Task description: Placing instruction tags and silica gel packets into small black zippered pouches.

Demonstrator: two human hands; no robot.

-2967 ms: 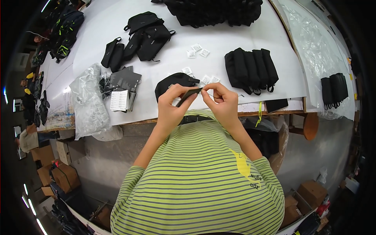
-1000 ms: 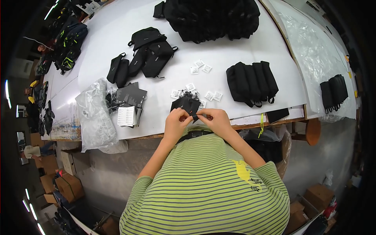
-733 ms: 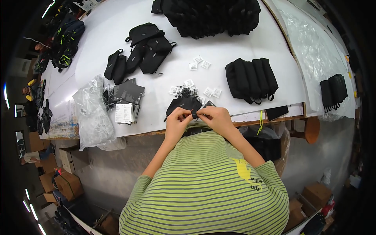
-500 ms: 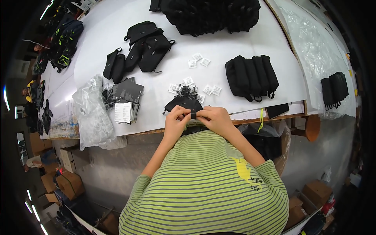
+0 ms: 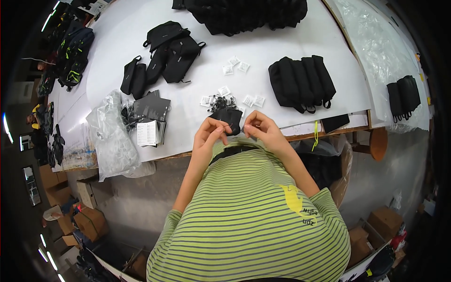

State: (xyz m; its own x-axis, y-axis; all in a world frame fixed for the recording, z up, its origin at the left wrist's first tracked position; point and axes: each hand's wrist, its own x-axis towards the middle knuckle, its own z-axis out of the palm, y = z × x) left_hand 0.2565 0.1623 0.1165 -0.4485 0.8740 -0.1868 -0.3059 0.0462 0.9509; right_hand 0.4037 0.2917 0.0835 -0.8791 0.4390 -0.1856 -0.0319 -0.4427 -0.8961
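Observation:
A small black fabric pouch (image 5: 228,116) lies at the near edge of the table, between my two hands. The curled fingers of my left hand (image 5: 209,133) close on its near left side; the exact grip is partly hidden. Just right of the pouch, my right hand (image 5: 263,129) is closed in a pinch, thumb against forefinger, with something small and dark showing beneath the fingers. Beyond the pouch is a heap of thin black cords with small fittings (image 5: 221,102). Several small white sachets (image 5: 253,100) lie around that heap.
On the left sit a clear plastic bag (image 5: 112,136) and a stack of dark and white cards (image 5: 149,133). Black pouches (image 5: 178,58) lie beyond them, with a row of black cases (image 5: 301,83) to the right. A large black pile (image 5: 249,14) occupies the far side.
My hands have moved apart from the black strap end they held together. The pouch has turned and now shows more upright between them, and my right hand has shifted right and up.

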